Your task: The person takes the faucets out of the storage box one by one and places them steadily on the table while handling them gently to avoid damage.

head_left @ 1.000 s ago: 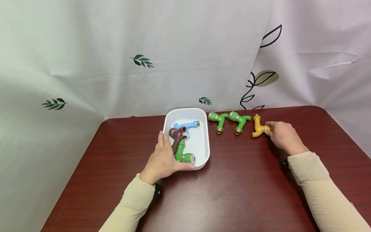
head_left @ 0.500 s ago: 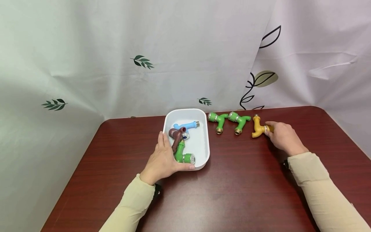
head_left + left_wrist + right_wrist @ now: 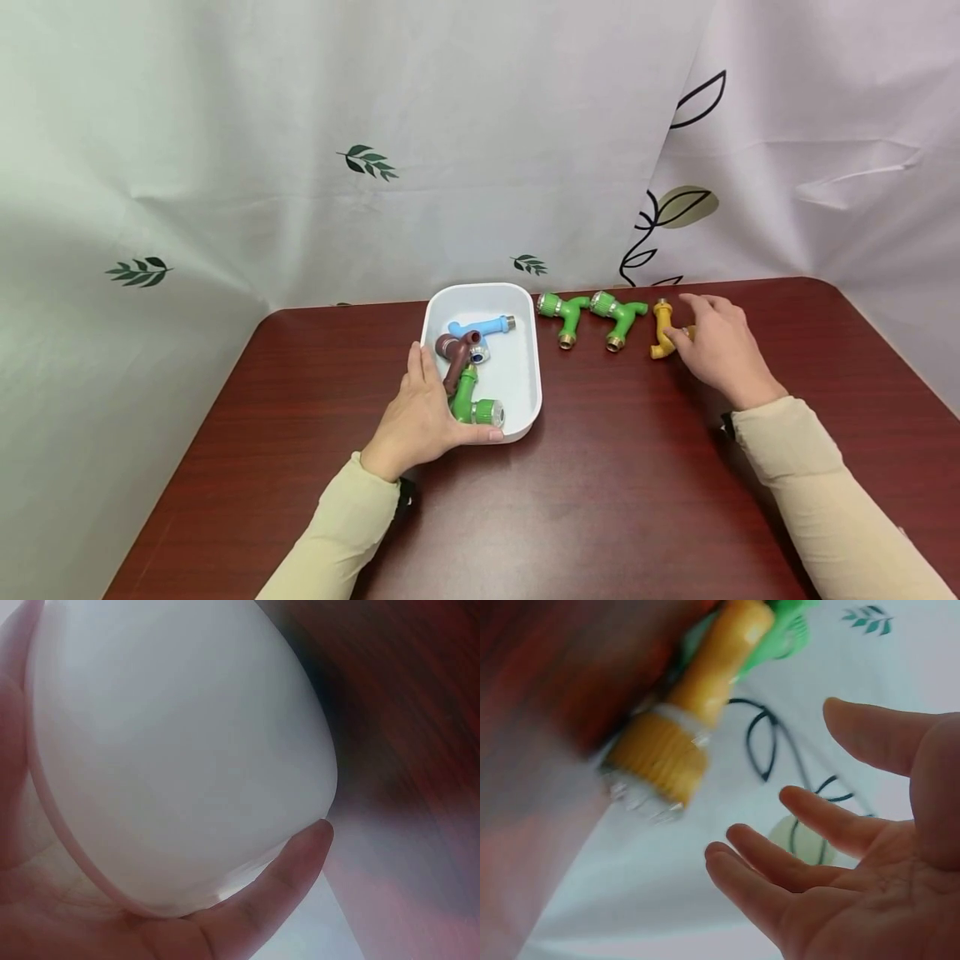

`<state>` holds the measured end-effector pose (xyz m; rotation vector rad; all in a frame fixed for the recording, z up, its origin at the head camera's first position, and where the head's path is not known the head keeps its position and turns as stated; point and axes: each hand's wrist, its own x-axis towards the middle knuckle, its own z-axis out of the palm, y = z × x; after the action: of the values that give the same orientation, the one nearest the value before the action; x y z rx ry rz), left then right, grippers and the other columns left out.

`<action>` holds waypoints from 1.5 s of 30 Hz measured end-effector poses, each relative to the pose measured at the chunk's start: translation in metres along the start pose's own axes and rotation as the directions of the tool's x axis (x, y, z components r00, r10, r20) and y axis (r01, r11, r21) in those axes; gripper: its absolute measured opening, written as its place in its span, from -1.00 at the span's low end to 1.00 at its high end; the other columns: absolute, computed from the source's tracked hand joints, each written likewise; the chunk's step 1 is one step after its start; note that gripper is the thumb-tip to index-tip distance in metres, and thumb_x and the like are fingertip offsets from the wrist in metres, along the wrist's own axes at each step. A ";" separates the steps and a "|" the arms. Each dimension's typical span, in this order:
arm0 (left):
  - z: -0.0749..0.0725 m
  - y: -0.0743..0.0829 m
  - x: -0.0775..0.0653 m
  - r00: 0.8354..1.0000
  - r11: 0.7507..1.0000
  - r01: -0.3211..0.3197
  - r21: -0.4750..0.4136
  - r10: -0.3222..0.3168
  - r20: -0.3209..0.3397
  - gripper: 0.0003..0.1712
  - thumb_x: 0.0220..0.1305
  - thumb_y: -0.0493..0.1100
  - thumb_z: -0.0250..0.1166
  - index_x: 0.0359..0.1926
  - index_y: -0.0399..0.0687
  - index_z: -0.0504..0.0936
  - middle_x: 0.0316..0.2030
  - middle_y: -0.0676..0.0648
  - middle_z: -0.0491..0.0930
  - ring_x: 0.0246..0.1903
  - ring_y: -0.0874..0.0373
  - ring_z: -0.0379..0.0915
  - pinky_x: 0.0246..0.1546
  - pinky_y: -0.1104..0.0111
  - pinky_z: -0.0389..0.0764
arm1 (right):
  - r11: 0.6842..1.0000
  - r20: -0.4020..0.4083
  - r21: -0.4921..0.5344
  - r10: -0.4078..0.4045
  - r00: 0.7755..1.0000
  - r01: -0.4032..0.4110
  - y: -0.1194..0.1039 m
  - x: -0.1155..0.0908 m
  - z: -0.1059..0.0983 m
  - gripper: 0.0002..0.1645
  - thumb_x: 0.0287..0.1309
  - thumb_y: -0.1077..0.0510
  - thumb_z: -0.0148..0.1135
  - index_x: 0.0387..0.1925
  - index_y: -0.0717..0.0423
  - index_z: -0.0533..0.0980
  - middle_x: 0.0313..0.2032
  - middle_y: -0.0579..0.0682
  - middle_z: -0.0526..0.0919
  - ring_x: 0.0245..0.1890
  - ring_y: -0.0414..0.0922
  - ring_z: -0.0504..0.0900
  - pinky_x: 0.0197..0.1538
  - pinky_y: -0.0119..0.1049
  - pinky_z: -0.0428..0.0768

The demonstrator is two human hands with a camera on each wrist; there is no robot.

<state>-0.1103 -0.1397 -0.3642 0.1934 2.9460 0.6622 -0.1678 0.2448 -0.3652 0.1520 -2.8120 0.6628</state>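
A white plastic tray [image 3: 528, 367] stands at the table's back middle. My left hand [image 3: 420, 417] holds its near left corner, thumb along the near wall and fingers along the left side. Inside lie a blue tap [image 3: 487, 325], a maroon tap [image 3: 457, 354] and a green tap [image 3: 467, 400], the last partly behind my hand. To the right, my right hand [image 3: 723, 346] hovers over the handle end of a yellow tap [image 3: 662, 321]. In the right wrist view, the fingers [image 3: 757, 859] are spread apart from the yellow tap [image 3: 697, 697], touching nothing.
Two more green taps, one nearer the tray [image 3: 572, 317] and one further right [image 3: 621, 317], lie in a row with the yellow tap along the back edge of the dark red table [image 3: 600, 500]. A white curtain [image 3: 450, 167] with leaf prints hangs behind.
My right hand has let go of the yellow tap's handle, opening its fingers and shifting slightly left over it. The left hand and the tray have stayed in place.
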 end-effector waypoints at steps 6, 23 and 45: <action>0.000 -0.002 0.000 1.000 1.000 0.003 0.000 -0.003 -0.005 0.84 -0.37 0.63 0.47 0.52 -0.49 -0.30 0.55 -0.39 -0.41 0.52 -0.29 -0.20 0.17 -0.02 0.48 | 0.993 -0.074 0.057 -0.103 0.992 0.108 -0.030 0.000 0.006 -0.40 0.25 0.20 0.31 0.23 0.45 0.40 0.16 0.53 0.39 0.20 0.52 0.26 0.26 0.32 0.22; 0.000 0.000 0.000 1.000 1.000 -0.003 -0.002 0.003 -0.008 0.85 -0.40 0.65 0.47 0.53 -0.46 -0.31 0.55 -0.37 -0.39 0.51 -0.27 -0.14 0.18 -0.02 0.48 | 0.967 -0.020 0.132 -0.217 0.976 0.218 -0.098 -0.001 0.030 -0.42 0.38 0.05 0.24 0.26 0.35 0.44 0.25 0.37 0.41 0.31 0.29 0.29 0.34 0.17 0.24; 0.000 -0.001 -0.001 1.000 1.000 -0.018 0.022 0.018 -0.006 0.83 -0.36 0.63 0.47 0.51 -0.53 -0.28 0.54 -0.43 -0.36 0.50 -0.34 -0.17 0.24 -0.02 0.42 | 0.918 -0.004 0.141 -0.375 0.927 0.372 -0.148 -0.004 0.047 -0.39 0.27 0.09 0.38 0.26 0.27 0.47 0.27 0.33 0.43 0.31 0.24 0.35 0.34 0.11 0.32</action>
<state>-0.1097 -0.1404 -0.3643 0.2206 2.9621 0.6347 -0.1505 0.0922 -0.3438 0.7070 -2.6433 0.7628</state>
